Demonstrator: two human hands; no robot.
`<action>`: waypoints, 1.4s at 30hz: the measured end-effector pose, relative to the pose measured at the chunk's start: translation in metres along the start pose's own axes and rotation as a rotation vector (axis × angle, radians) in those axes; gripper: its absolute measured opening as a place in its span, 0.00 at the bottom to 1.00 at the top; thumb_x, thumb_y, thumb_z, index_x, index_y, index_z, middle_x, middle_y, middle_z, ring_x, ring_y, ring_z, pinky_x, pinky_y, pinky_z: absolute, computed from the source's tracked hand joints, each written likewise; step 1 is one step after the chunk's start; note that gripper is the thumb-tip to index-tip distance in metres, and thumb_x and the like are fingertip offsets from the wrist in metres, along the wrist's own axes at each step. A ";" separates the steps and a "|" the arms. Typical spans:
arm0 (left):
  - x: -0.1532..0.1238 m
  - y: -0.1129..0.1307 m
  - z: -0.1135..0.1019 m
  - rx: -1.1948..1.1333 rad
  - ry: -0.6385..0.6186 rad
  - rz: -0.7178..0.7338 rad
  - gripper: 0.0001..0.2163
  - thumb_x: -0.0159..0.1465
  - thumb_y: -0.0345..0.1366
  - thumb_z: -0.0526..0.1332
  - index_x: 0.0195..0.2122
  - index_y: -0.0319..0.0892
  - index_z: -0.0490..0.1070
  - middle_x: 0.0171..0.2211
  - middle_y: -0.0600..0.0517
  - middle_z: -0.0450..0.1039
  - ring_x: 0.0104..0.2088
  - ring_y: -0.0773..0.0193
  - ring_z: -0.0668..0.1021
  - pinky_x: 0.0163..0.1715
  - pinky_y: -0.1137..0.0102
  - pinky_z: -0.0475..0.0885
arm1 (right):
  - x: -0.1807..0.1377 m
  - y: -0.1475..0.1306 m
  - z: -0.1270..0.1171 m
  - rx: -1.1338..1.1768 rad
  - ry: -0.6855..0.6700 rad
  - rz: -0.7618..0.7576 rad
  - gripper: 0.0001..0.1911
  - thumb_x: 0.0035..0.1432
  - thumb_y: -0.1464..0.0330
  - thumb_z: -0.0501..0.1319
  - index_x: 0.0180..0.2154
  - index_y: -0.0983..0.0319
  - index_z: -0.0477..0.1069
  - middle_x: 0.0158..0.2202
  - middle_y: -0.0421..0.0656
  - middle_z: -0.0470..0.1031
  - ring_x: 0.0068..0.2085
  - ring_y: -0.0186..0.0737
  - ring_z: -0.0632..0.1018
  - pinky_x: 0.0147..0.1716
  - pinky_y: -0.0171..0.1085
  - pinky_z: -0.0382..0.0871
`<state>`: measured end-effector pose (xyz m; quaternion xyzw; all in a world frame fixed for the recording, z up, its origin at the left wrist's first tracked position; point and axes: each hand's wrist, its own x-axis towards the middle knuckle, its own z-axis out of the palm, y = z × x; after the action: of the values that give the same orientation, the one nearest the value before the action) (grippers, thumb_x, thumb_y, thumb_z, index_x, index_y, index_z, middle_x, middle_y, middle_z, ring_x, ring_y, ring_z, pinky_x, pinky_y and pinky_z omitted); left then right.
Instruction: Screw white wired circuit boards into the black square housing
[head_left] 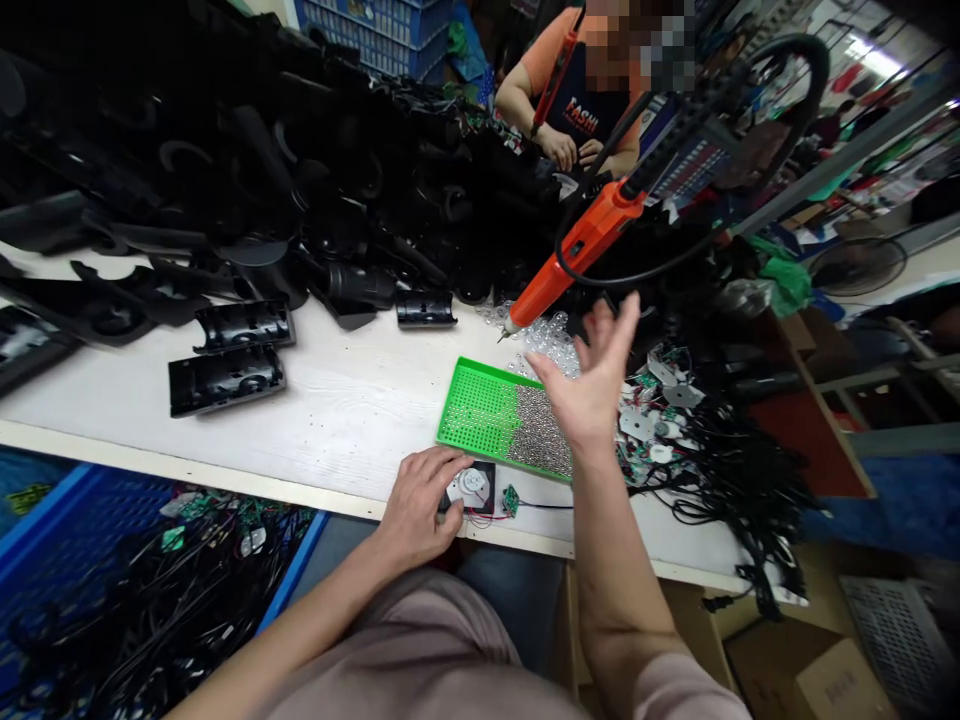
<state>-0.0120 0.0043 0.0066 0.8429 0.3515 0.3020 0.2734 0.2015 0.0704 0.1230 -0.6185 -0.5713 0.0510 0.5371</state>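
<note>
On the tabletop (352, 440), right of the left grip (421, 505) and clasped by it, lies the black-and-silver part (474, 486); the right grip (590, 395) is released, spread wide, the orange screwdriver (576, 252) beyond it.

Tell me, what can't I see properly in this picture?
In the head view:
Green tray: its right end is behind the right hand and forearm.
Black piece: the left hand covers part.
Metal bits: too small to tell their shape.
Blue crate: cut off by the left edge.
</note>
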 end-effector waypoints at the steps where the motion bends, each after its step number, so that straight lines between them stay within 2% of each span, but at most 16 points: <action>1: 0.001 0.000 0.001 0.003 -0.011 0.000 0.22 0.60 0.33 0.57 0.57 0.45 0.63 0.54 0.45 0.68 0.55 0.52 0.69 0.54 0.55 0.63 | 0.010 0.002 0.015 0.052 -0.010 0.000 0.52 0.53 0.60 0.66 0.66 0.51 0.31 0.64 0.53 0.55 0.62 0.53 0.65 0.54 0.57 0.67; 3: 0.002 -0.002 0.004 0.015 -0.017 -0.010 0.20 0.62 0.37 0.60 0.56 0.44 0.65 0.53 0.45 0.69 0.54 0.52 0.70 0.53 0.56 0.64 | 0.022 0.004 0.039 0.131 -0.010 0.020 0.46 0.54 0.60 0.64 0.65 0.55 0.38 0.56 0.52 0.65 0.52 0.47 0.74 0.50 0.52 0.71; 5: 0.004 -0.005 0.007 0.018 -0.019 -0.011 0.19 0.63 0.41 0.60 0.55 0.44 0.66 0.51 0.45 0.70 0.52 0.53 0.71 0.52 0.57 0.66 | 0.024 0.002 0.050 0.169 -0.034 0.050 0.32 0.56 0.58 0.62 0.58 0.58 0.54 0.43 0.46 0.72 0.39 0.41 0.77 0.44 0.47 0.75; 7: 0.004 -0.007 0.009 0.014 -0.022 -0.005 0.16 0.65 0.43 0.58 0.53 0.45 0.68 0.50 0.45 0.71 0.52 0.54 0.71 0.51 0.58 0.66 | 0.019 -0.004 0.046 0.205 -0.072 0.065 0.19 0.57 0.57 0.61 0.47 0.59 0.65 0.31 0.40 0.69 0.28 0.37 0.73 0.36 0.43 0.76; 9: 0.005 -0.009 0.009 0.009 -0.033 -0.007 0.15 0.67 0.42 0.56 0.52 0.46 0.69 0.50 0.45 0.71 0.51 0.55 0.72 0.50 0.59 0.67 | 0.010 -0.012 0.033 0.280 -0.062 0.059 0.15 0.57 0.56 0.60 0.41 0.58 0.67 0.26 0.37 0.65 0.24 0.34 0.69 0.29 0.40 0.74; 11: 0.005 -0.009 0.009 0.007 -0.046 -0.009 0.14 0.68 0.42 0.56 0.52 0.46 0.69 0.50 0.46 0.71 0.52 0.55 0.71 0.50 0.60 0.67 | 0.000 -0.020 0.015 0.375 -0.018 0.048 0.17 0.57 0.55 0.59 0.44 0.56 0.66 0.25 0.36 0.63 0.23 0.32 0.67 0.27 0.38 0.71; 14: 0.005 -0.008 0.010 0.028 -0.045 -0.010 0.13 0.67 0.40 0.56 0.52 0.46 0.69 0.50 0.46 0.71 0.51 0.55 0.72 0.49 0.60 0.67 | -0.013 -0.022 -0.008 0.455 -0.004 0.094 0.23 0.55 0.54 0.59 0.51 0.54 0.62 0.26 0.36 0.62 0.27 0.35 0.71 0.28 0.38 0.72; 16: 0.005 -0.006 0.011 0.053 -0.030 -0.017 0.13 0.67 0.39 0.56 0.51 0.46 0.69 0.50 0.46 0.72 0.50 0.55 0.72 0.48 0.60 0.67 | -0.021 -0.017 -0.019 0.470 -0.073 0.173 0.26 0.54 0.55 0.59 0.53 0.55 0.59 0.28 0.37 0.65 0.30 0.39 0.75 0.30 0.41 0.74; 18: 0.005 -0.004 0.014 0.075 -0.015 -0.032 0.12 0.67 0.39 0.57 0.51 0.46 0.70 0.49 0.47 0.72 0.50 0.55 0.73 0.47 0.60 0.68 | -0.029 -0.007 -0.024 0.506 -0.156 0.244 0.27 0.55 0.57 0.59 0.55 0.56 0.58 0.27 0.37 0.67 0.28 0.39 0.75 0.30 0.44 0.75; 20: 0.005 -0.002 0.016 0.089 0.000 -0.058 0.12 0.67 0.38 0.58 0.50 0.46 0.70 0.48 0.47 0.72 0.49 0.55 0.72 0.47 0.61 0.68 | -0.037 0.003 -0.021 0.554 -0.167 0.295 0.26 0.56 0.55 0.58 0.54 0.56 0.58 0.23 0.34 0.65 0.21 0.36 0.71 0.26 0.43 0.74; 22: 0.005 -0.002 0.018 0.095 0.003 -0.078 0.12 0.66 0.38 0.58 0.51 0.46 0.69 0.48 0.47 0.72 0.50 0.55 0.72 0.47 0.60 0.67 | -0.044 0.012 -0.012 0.583 -0.104 0.319 0.27 0.56 0.49 0.56 0.53 0.54 0.60 0.20 0.31 0.60 0.16 0.33 0.65 0.20 0.39 0.70; 25: 0.004 -0.002 0.019 0.086 -0.004 -0.088 0.12 0.66 0.38 0.58 0.51 0.48 0.69 0.49 0.47 0.72 0.50 0.55 0.72 0.47 0.60 0.67 | -0.051 0.025 0.007 0.579 -0.011 0.291 0.35 0.49 0.38 0.53 0.48 0.55 0.63 0.18 0.30 0.54 0.14 0.31 0.59 0.15 0.36 0.63; 29: 0.004 -0.004 0.017 0.071 -0.010 -0.080 0.12 0.67 0.38 0.58 0.51 0.48 0.69 0.49 0.47 0.71 0.50 0.55 0.72 0.47 0.60 0.67 | -0.057 0.040 0.025 0.536 -0.067 0.278 0.38 0.43 0.31 0.48 0.34 0.58 0.67 0.17 0.32 0.54 0.15 0.32 0.61 0.16 0.36 0.62; 33: 0.005 -0.003 0.015 0.073 -0.011 -0.076 0.11 0.67 0.38 0.58 0.50 0.48 0.69 0.48 0.48 0.71 0.50 0.55 0.72 0.47 0.60 0.67 | -0.057 0.051 0.031 0.533 -0.123 0.284 0.36 0.43 0.31 0.45 0.22 0.57 0.60 0.17 0.35 0.57 0.17 0.34 0.63 0.17 0.36 0.63; 37: 0.006 -0.001 0.014 0.076 -0.019 -0.084 0.12 0.67 0.37 0.57 0.50 0.48 0.69 0.48 0.48 0.72 0.50 0.55 0.72 0.46 0.60 0.67 | -0.057 0.056 0.033 0.523 -0.152 0.289 0.35 0.43 0.31 0.46 0.22 0.57 0.58 0.16 0.35 0.56 0.17 0.35 0.64 0.18 0.37 0.63; 42: 0.006 -0.001 0.014 0.071 -0.024 -0.094 0.11 0.67 0.37 0.57 0.50 0.48 0.70 0.48 0.48 0.72 0.49 0.55 0.72 0.46 0.60 0.68 | -0.062 0.058 0.037 0.482 -0.162 0.303 0.38 0.41 0.30 0.45 0.30 0.57 0.64 0.17 0.33 0.55 0.16 0.33 0.61 0.16 0.35 0.60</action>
<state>0.0006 0.0058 -0.0016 0.8382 0.3980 0.2662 0.2612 0.1934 0.0587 0.0315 -0.5451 -0.4849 0.3141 0.6075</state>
